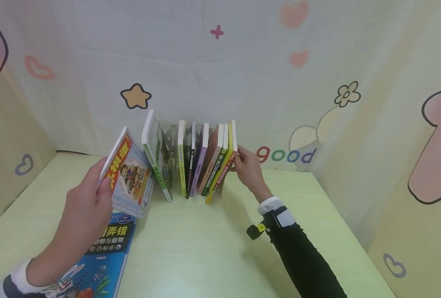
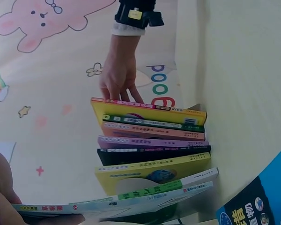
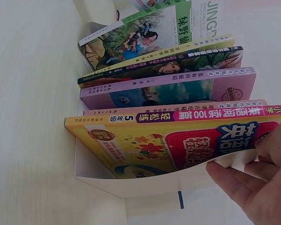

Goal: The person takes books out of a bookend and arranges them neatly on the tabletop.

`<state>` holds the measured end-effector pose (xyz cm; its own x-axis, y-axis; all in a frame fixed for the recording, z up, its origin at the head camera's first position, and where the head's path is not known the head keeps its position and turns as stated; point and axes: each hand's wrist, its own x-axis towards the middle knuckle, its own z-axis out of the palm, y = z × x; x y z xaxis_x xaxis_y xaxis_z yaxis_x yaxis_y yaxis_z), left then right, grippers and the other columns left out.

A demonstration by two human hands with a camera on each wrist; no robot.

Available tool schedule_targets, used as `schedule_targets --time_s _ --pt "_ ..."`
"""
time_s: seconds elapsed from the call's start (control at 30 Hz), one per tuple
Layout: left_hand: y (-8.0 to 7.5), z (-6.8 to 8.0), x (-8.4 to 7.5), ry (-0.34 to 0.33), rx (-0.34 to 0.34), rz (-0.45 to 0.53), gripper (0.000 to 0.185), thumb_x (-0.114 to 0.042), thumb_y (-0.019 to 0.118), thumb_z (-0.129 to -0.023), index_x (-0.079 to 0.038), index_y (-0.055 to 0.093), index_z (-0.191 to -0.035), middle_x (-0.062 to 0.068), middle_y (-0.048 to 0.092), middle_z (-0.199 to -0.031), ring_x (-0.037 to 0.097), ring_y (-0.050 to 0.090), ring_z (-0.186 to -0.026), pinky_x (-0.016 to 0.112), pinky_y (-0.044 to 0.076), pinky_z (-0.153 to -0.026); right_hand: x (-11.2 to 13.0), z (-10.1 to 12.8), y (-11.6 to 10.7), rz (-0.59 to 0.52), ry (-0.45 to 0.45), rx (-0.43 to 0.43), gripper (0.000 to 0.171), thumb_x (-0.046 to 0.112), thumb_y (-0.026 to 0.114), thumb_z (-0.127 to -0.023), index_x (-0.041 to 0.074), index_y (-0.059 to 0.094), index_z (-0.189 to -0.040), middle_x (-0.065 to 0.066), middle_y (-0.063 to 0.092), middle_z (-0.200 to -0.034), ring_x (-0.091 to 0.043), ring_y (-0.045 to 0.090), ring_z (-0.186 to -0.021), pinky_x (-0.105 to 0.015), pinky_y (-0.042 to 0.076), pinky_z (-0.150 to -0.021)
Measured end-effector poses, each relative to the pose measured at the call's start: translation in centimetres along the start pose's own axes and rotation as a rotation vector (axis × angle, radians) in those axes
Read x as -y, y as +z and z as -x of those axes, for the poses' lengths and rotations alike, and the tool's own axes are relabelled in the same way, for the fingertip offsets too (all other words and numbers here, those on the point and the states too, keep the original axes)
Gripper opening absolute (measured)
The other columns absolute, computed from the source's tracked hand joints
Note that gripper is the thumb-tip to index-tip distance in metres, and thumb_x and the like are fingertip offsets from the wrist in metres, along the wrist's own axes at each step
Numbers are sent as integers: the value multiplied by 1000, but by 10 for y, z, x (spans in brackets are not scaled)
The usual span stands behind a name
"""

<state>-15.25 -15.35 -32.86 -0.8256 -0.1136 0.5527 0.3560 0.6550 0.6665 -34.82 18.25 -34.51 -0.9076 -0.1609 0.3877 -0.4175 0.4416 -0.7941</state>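
My left hand (image 1: 88, 207) grips a light blue book (image 1: 131, 174) with a red and yellow title band, tilted above the table. It is close beside a white and green book (image 1: 155, 153) leaning at the left end of an upright row. My right hand (image 1: 248, 169) is at the row's right end, by a yellow book (image 1: 224, 165). In the right wrist view its fingers straddle the edge of a white bookend panel (image 3: 178, 183), one reaching toward the yellow cover. Purple (image 1: 200, 159), black (image 3: 178, 65) and other slim books stand between.
A blue book with a rabbit picture (image 1: 105, 260) lies flat at the table's front left, partly under my left forearm. The pale table (image 1: 190, 248) meets a printed curtain (image 1: 190, 74) behind the row, and more curtain hangs at both sides.
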Motion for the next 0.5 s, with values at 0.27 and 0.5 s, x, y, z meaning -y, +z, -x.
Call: schedule_targets --time_s 0.27,0.5 --pt "-25 18 -11 -116 59 -50 55 -10 46 -110 -11 29 -162 31 59 -136 55 65 -106 65 56 -71 0 -1 1 14 6 6 42 13 55 -108 5 55 -149 -20 70 -125 -34 73 -102 -38 63 -76" --pt "-38 34 -20 -122 44 -66 56 -14 46 -110 -20 31 -164 29 61 -133 52 66 -97 66 58 -66 -2 -1 2 5 6 -1 41 14 55 -108 5 55 -148 -20 70 -125 -36 73 -100 -46 62 -80"
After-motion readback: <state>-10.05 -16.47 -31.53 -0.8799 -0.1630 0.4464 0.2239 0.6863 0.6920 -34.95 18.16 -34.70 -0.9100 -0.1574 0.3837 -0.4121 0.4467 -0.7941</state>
